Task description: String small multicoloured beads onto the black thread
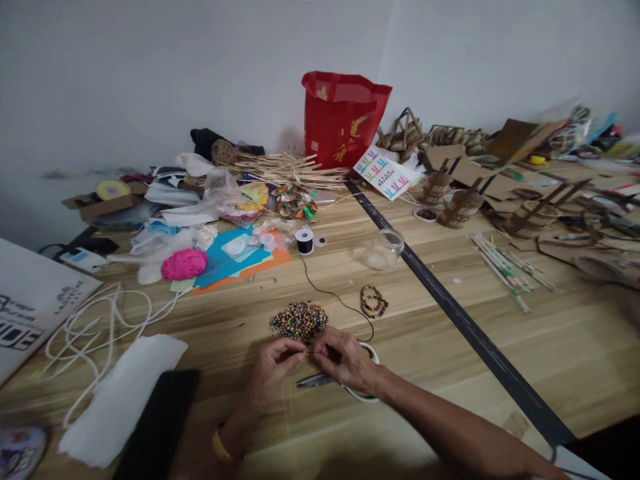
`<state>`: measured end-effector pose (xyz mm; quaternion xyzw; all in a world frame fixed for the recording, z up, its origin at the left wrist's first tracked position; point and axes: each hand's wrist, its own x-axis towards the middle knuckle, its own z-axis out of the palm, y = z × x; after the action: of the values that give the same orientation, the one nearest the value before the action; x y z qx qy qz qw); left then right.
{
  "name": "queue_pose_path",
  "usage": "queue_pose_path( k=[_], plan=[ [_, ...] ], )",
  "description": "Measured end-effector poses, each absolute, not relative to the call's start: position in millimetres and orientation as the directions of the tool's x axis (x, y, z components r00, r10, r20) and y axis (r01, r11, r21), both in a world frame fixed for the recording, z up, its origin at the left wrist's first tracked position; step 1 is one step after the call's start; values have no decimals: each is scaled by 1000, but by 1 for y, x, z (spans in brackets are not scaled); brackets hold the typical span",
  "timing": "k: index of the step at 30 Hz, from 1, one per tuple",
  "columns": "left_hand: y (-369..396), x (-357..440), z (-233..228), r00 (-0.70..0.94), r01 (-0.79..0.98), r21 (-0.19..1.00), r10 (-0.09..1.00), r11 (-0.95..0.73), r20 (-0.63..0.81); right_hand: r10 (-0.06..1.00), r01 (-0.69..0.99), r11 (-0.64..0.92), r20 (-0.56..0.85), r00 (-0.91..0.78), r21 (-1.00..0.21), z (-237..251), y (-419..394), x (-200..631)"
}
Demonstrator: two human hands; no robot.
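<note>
Here's the thin dark cord (333, 295), low in the middle of the surface (425, 373), a short length spanning the two fingertips, its axis running left to right. Left hand (274, 363) pinched on it, right hand (347, 357) pinched too, so the grip on each side is closed on cord. Beyond the right hand it curls round and wanders back and left toward the spool (305, 245), whose black-wound core stands upright.

Just behind the fingertips, a heap of coloured beads (299, 321); to its right, beaded rings (383, 306) overlapping. Under the right hand, a dark pointed tool (316, 381) aims left, with a pale ring (365, 397) beside it.

Now the writing: "COFFEE" on the tilted white card (384, 173) near the back edge, gold figures on the red bag (340, 120), and partly blurred lettering on the white box (40, 300) at the left edge.

Bare wood runs from the rings to the dark strip (454, 312), which slants toward the near right corner.
</note>
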<state>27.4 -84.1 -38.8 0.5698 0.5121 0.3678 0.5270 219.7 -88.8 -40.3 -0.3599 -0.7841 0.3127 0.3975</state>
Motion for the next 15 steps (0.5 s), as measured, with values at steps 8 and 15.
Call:
queue_pose_path(
  k=[8,15],
  plan=[
    [-84,28,-38,206,186,979,972,78,-117,807,309,551,401,-433,-775,-39,-89,219],
    [-84,27,-39,216,208,977,971,55,-101,804,306,552,396,-445,-776,-38,-89,219]
  ],
)
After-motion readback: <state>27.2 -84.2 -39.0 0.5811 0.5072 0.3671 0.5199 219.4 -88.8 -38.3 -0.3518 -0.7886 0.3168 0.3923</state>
